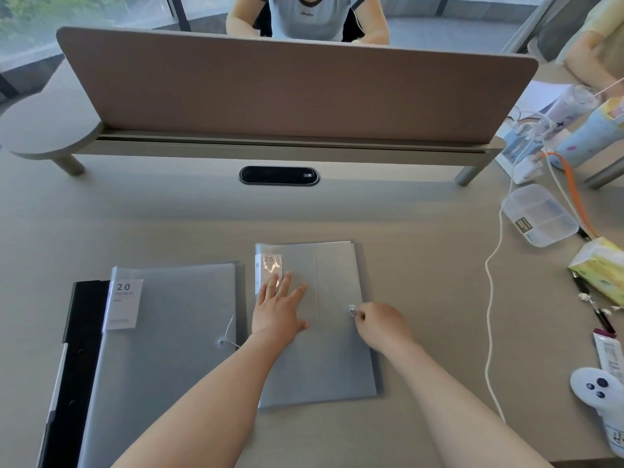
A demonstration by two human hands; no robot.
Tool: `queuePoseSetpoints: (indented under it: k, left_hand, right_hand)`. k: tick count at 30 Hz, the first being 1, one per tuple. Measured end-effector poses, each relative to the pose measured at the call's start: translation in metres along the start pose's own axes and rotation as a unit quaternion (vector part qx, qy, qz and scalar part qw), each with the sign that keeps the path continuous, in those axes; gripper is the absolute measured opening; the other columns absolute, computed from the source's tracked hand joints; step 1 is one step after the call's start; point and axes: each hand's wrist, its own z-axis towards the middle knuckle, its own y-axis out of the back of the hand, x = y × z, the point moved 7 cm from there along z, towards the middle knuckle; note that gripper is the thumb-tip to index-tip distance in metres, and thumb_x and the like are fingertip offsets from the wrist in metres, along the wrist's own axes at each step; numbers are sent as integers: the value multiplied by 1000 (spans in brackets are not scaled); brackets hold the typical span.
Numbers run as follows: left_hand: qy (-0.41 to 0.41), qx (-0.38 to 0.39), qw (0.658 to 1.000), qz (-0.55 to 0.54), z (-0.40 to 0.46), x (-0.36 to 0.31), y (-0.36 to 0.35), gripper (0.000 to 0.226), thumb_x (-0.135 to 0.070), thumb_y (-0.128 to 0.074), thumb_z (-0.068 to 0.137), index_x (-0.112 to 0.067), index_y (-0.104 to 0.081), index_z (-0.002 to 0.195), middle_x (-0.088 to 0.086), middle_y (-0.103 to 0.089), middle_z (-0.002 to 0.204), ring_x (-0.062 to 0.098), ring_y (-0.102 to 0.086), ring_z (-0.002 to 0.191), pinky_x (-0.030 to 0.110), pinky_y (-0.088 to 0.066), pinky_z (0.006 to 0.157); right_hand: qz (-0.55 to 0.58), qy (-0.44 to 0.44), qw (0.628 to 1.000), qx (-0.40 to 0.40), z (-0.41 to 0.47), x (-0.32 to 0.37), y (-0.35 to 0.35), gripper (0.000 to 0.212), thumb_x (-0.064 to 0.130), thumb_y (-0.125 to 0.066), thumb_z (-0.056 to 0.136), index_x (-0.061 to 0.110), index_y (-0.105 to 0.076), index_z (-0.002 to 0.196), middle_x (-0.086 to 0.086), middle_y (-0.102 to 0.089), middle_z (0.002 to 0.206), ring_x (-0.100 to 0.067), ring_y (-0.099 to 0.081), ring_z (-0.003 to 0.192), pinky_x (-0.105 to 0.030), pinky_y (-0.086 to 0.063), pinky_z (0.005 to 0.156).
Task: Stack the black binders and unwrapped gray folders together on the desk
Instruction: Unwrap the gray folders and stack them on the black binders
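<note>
A gray folder in clear glossy wrap lies flat at the middle of the desk. My left hand presses flat on its left half with straight fingers. My right hand has curled fingers at the folder's round clasp near the right edge, pinching there. A second gray folder with a white "20 pockets" label lies to the left, its string clasp loose. It rests on top of a black binder, whose left strip sticks out from under it.
A brown divider screen stands across the back, with a person seated behind it. At the right lie a white cable, a clear plastic box, a tissue pack, pens and a white controller.
</note>
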Motion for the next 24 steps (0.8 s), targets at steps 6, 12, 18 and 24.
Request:
queuePoseSetpoints:
  k: [6, 12, 18, 24]
  left_hand:
    - [0, 1, 1000, -4, -1, 0, 1, 82, -46, -65, 89, -39, -18, 157, -2, 4, 170, 24, 9, 156, 41, 2, 127]
    - [3, 5, 1000, -5, -1, 0, 1, 83, -46, -65, 89, -39, -18, 157, -2, 4, 170, 24, 9, 156, 40, 2, 127]
    - [4, 4, 1000, -1, -1, 0, 0, 83, -46, -65, 89, -38, -18, 157, -2, 4, 170, 24, 9, 156, 40, 3, 127]
    - [14, -7, 1000, 2, -3, 3, 2, 85, -51, -65, 87, -37, -19, 157, 0, 3, 170, 23, 8, 156, 39, 2, 126]
  right_hand:
    - [-9, -8, 1000, 5, 9, -11, 7, 32, 21, -39, 90, 19, -38, 58, 1, -48, 66, -28, -48, 71, -27, -27, 49]
    - [-7, -7, 1000, -15, 27, -8, 17, 21, 25, -43, 91, 19, -51, 73, -1, -57, 78, -27, -52, 74, -29, -33, 57]
    - [2, 17, 1000, -21, 40, 6, 16, 21, 28, -44, 95, 19, -52, 79, -1, -58, 84, -26, -53, 77, -30, -36, 62]
    - [79, 10, 995, -63, 39, 1, 18, 18, 31, -52, 93, 16, -58, 86, -1, -65, 86, -24, -54, 76, -31, -38, 63]
